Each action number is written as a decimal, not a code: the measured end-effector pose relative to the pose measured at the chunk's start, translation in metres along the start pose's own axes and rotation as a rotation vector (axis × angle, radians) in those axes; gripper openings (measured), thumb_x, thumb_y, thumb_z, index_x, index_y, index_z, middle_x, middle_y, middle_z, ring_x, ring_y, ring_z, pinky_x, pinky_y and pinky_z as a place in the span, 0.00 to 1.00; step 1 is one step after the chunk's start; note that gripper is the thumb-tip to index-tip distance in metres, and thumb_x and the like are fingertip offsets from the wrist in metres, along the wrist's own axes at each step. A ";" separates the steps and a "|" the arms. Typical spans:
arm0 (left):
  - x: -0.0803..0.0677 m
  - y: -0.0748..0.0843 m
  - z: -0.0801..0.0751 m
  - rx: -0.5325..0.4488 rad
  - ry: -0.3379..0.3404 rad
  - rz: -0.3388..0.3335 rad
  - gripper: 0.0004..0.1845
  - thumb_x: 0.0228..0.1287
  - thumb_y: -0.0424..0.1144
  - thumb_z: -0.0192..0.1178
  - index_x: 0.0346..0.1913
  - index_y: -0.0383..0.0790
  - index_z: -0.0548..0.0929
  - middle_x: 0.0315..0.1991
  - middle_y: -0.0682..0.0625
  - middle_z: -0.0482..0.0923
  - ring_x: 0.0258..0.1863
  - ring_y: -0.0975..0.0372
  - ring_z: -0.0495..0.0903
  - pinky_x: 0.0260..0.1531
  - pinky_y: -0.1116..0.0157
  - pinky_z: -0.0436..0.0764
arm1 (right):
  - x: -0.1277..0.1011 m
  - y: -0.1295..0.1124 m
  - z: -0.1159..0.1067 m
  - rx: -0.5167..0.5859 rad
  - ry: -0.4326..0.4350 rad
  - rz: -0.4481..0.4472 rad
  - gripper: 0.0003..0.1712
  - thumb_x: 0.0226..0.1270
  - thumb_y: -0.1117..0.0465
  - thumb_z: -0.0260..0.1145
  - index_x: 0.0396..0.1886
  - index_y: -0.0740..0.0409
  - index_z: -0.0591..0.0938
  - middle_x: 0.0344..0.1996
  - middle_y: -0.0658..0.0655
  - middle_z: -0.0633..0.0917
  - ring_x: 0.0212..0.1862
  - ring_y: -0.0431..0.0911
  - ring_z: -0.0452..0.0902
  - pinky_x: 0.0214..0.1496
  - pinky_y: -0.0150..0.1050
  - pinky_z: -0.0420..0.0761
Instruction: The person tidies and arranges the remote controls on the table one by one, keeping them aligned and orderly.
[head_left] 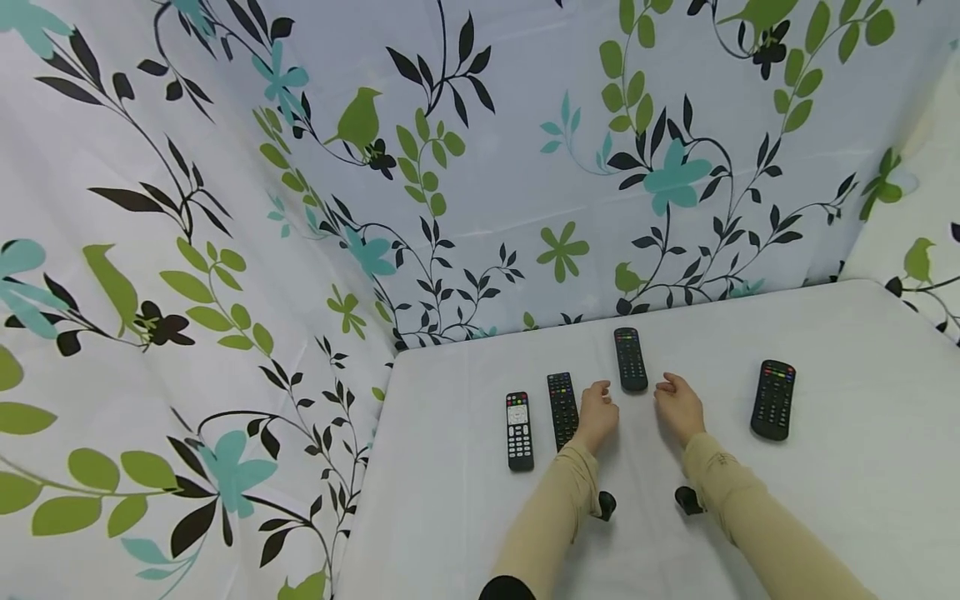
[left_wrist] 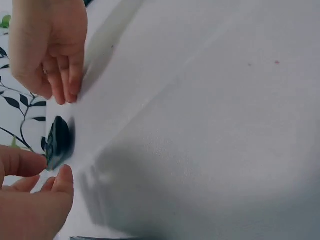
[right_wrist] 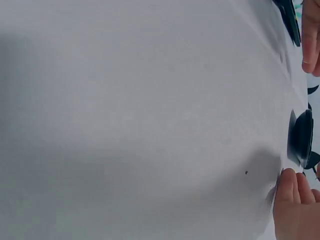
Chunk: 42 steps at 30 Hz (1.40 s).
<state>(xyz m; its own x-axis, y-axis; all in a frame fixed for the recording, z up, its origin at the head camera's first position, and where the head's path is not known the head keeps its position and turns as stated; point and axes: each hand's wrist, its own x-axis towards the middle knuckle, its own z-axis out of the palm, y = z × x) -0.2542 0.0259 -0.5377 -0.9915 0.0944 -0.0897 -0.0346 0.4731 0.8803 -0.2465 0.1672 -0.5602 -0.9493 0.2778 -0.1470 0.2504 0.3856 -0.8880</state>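
Note:
A black TV remote (head_left: 630,358) lies on the white table between both hands in the head view. My left hand (head_left: 598,417) is just left of its near end, fingers loosely bent and holding nothing. On the other side, my right hand (head_left: 680,408) has its fingers pointing inward toward the same remote, also holding nothing. The left wrist view shows that remote (left_wrist: 59,142) beyond the left thumb and fingers. In the right wrist view the remote (right_wrist: 301,137) sits past the right fingertips. A longer black remote (head_left: 562,404) lies beside the left hand, its near end partly hidden by it.
A black remote with a white key area (head_left: 519,432) lies furthest left. Another black remote (head_left: 773,400) lies to the right of the right hand. A patterned curtain (head_left: 480,167) hangs behind the white tabletop (head_left: 450,517) and along its left side.

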 end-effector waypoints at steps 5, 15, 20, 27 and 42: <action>0.009 0.002 0.008 -0.099 -0.065 -0.128 0.36 0.49 0.21 0.46 0.67 0.33 0.61 0.67 0.39 0.63 0.67 0.49 0.64 0.66 0.54 0.63 | 0.012 0.000 0.000 0.088 -0.089 0.012 0.33 0.68 0.63 0.43 0.71 0.69 0.50 0.66 0.72 0.63 0.67 0.62 0.60 0.67 0.50 0.64; 0.024 -0.004 0.025 -0.154 -0.077 -0.148 0.35 0.51 0.22 0.46 0.68 0.31 0.59 0.69 0.38 0.61 0.69 0.49 0.61 0.68 0.56 0.60 | 0.023 -0.001 0.003 0.086 -0.188 0.007 0.34 0.65 0.69 0.41 0.70 0.74 0.48 0.68 0.74 0.57 0.70 0.64 0.53 0.70 0.52 0.58; 0.027 -0.006 0.029 -0.162 -0.102 -0.106 0.32 0.55 0.23 0.45 0.67 0.33 0.63 0.67 0.42 0.65 0.69 0.52 0.62 0.68 0.57 0.59 | 0.022 0.000 0.005 0.107 -0.217 -0.018 0.32 0.66 0.69 0.42 0.69 0.76 0.49 0.67 0.75 0.57 0.70 0.65 0.53 0.70 0.52 0.58; 0.021 0.001 0.030 -0.197 -0.078 -0.105 0.27 0.60 0.26 0.44 0.64 0.37 0.69 0.65 0.45 0.69 0.68 0.53 0.63 0.68 0.55 0.60 | 0.022 -0.002 0.006 0.113 -0.192 -0.009 0.32 0.67 0.68 0.42 0.69 0.74 0.49 0.68 0.74 0.56 0.71 0.63 0.51 0.71 0.51 0.55; 0.000 0.005 0.038 -0.150 0.171 -0.139 0.20 0.64 0.29 0.51 0.58 0.29 0.73 0.57 0.38 0.75 0.61 0.50 0.72 0.60 0.56 0.70 | 0.007 -0.002 0.009 0.015 -0.102 0.030 0.25 0.67 0.63 0.51 0.60 0.72 0.69 0.61 0.72 0.69 0.65 0.64 0.62 0.64 0.53 0.66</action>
<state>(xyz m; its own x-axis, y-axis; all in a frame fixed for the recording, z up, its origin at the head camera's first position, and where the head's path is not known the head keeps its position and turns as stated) -0.2492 0.0617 -0.5516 -0.9822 -0.1182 -0.1459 -0.1777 0.3349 0.9253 -0.2553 0.1604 -0.5637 -0.9560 0.1974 -0.2169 0.2770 0.3653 -0.8887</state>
